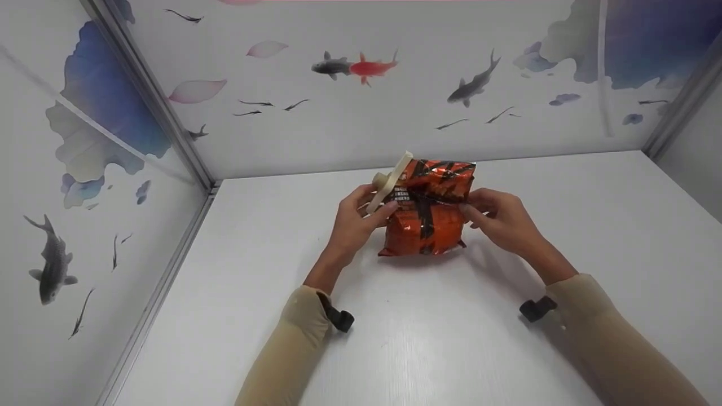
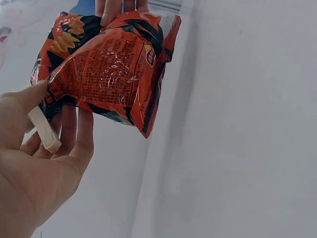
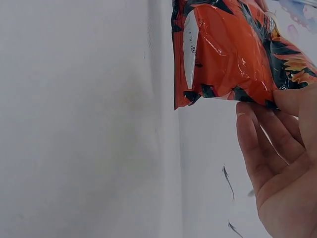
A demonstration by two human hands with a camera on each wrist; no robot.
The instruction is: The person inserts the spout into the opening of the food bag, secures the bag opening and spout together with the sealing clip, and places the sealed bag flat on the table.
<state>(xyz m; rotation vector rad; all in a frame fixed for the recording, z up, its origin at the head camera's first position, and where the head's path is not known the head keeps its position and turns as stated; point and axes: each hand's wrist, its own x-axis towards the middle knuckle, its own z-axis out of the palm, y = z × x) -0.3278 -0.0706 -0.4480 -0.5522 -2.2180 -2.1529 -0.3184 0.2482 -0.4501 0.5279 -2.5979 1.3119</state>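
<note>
An orange-and-black chip bag is held up over the white table, its upper part folded over at a crease. My left hand pinches the bag's left side, thumb in front and fingers behind. A cream-coloured bag clip slants along that side, and in the left wrist view the clip passes between the thumb and fingers of this hand. On the opposite side, my right hand pinches the bag near the fold. The right wrist view shows its thumb against the bag, with fingers beneath.
The white tabletop spreads below both hands. Behind it stands a white back panel printed with fish and petals. A metal frame post runs down the left corner, and a printed side panel adjoins it.
</note>
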